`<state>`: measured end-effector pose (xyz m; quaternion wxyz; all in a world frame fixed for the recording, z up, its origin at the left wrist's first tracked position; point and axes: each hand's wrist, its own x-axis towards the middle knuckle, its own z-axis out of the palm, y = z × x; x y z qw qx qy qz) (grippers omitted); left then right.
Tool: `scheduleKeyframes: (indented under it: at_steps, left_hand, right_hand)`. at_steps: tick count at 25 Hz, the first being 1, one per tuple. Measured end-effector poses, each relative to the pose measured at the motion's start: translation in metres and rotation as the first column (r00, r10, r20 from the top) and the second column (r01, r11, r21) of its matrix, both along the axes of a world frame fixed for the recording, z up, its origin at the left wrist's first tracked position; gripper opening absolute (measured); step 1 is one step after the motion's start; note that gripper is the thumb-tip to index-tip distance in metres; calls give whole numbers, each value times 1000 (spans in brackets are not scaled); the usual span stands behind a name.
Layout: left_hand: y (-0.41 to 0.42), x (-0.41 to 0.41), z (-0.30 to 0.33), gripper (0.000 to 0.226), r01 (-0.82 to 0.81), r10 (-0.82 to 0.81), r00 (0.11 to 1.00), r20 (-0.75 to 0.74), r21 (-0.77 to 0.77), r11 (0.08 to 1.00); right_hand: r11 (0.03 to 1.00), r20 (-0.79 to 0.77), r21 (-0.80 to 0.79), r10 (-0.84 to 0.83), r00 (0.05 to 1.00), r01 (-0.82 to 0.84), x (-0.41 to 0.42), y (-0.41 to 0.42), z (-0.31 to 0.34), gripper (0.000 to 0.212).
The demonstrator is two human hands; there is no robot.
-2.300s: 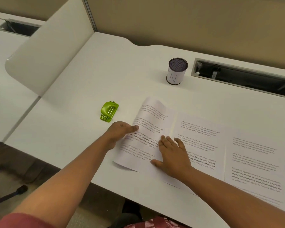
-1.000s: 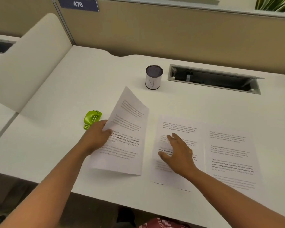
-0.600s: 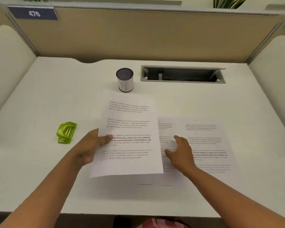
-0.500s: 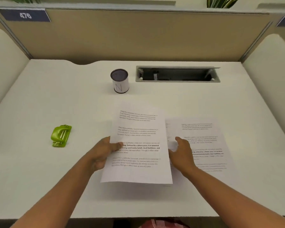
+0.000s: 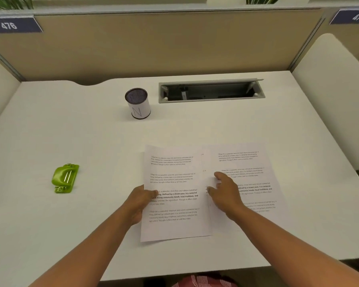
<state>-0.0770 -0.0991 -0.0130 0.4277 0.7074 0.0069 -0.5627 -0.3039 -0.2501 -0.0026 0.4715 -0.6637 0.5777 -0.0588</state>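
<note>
Evidently the left hand (image 5: 140, 201) pinches the top sheet (image 5: 174, 195) at nine o'clock to stack it; the right hand (image 5: 226, 193), fingers loose, seems to steady the lower sheets (image 5: 257, 179)

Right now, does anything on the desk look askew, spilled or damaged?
Only this: the printed white sheet pinched by the left hand overlaps the flat printed sheets beneath the right hand unevenly, edges not lined up. Nothing spilled or torn.

The stapler (image 5: 65, 178) was bright lime green. The sheets (image 5: 174, 195) were white with black print, partly bold. The cup (image 5: 138, 103) was white with a dark mesh top. The counter (image 5: 71, 125) was off-white.
</note>
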Motion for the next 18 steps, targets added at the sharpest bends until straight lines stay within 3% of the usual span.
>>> scheduleKeyframes:
  at_steps: [5, 9, 13, 16, 18]
  left_hand:
    - [-2, 2, -4, 22, 18, -19, 998, 61, 20, 1000]
    - [-1, 4, -7, 21, 32, -34, 996, 77, 26, 999]
    - [0, 2, -9, 19, 28, -32, 994, 106, 32, 999]
    - [1, 1, -9, 18, 28, -31, 993, 110, 32, 999]
    - [1, 1, -8, 18, 28, -31, 993, 112, 29, 999]
  right_hand:
    - [981, -154, -124, 129, 980, -149, -9, -3, -3, 64]
    - [972, -158, -160, 148, 976, -173, -9, -1, -2, 62]
    - [997, -3, 44, -64, 998, 64, 7, 8, 4, 66]
    - [926, 114, 280, -296, 948, 255, 16, 5, 12, 78]
    - [865, 133, 396, -386, 913, 308, 17, -1, 16, 76]
